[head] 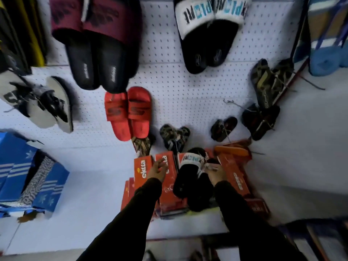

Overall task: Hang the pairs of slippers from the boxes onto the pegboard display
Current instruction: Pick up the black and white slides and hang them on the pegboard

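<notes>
Right hand (216,175) — slipper pair (192,178) lengthwise toward pegboard (188,95)

Location: footwear shop.
Slipper pairs (128,113) hang on white pegboard (188,95); stacked shoe boxes (143,169) stand below.

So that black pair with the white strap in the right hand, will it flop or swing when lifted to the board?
The black slippers with the white strap look thick-soled, so each probably stays stiff. They seem tied together near the strap, where the right hand grips, so the heels may dangle and swing. Likely light: one hand holds both, the left hand is open.
</notes>
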{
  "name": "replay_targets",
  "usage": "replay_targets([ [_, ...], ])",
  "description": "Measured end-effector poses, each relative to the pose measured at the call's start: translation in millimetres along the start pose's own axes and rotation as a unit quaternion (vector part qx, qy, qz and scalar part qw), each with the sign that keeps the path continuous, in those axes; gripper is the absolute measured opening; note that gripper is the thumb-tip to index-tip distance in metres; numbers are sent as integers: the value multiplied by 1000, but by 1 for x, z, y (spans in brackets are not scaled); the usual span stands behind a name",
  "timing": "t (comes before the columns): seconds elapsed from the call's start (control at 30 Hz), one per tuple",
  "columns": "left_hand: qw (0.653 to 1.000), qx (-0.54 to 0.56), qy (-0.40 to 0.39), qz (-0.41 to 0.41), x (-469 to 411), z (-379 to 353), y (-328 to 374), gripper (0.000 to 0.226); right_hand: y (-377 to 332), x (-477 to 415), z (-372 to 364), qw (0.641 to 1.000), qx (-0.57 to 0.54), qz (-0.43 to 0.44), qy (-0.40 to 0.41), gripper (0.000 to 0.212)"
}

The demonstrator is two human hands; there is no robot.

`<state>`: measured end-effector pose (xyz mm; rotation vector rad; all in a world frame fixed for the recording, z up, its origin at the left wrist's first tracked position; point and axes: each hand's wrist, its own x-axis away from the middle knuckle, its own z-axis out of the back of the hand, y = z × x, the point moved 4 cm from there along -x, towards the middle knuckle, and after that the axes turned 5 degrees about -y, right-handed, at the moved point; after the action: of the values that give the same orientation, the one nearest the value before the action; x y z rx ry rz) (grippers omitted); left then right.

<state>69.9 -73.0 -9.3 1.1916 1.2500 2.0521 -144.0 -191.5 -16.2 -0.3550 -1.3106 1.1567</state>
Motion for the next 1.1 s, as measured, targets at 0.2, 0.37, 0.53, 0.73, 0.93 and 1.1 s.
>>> replay_targets([
  [0.2,982,-57,-111,142,-18,-73,-56,65,82,9,14,992,-1,-129,-9,43],
  [0.37,982,-78,-67,157,-19,-85,-67,65,110,19,-10,947,-145,-254,-134,58],
  [0.53,975,-32,-64,211,-23,-83,-85,48,117,12,-10,953,-158,-240,-100,47],
  [0.73,974,24,-82,212,-2,-82,-85,42,115,17,12,962,-159,-207,-76,43],
  [0.93,984,52,-79,151,21,-72,-51,38,71,31,26,973,-191,-117,-50,32],
  [1.1,985,136,-81,67,36,-62,12,44,10,47,42,973,-227,-15,-50,40],
])
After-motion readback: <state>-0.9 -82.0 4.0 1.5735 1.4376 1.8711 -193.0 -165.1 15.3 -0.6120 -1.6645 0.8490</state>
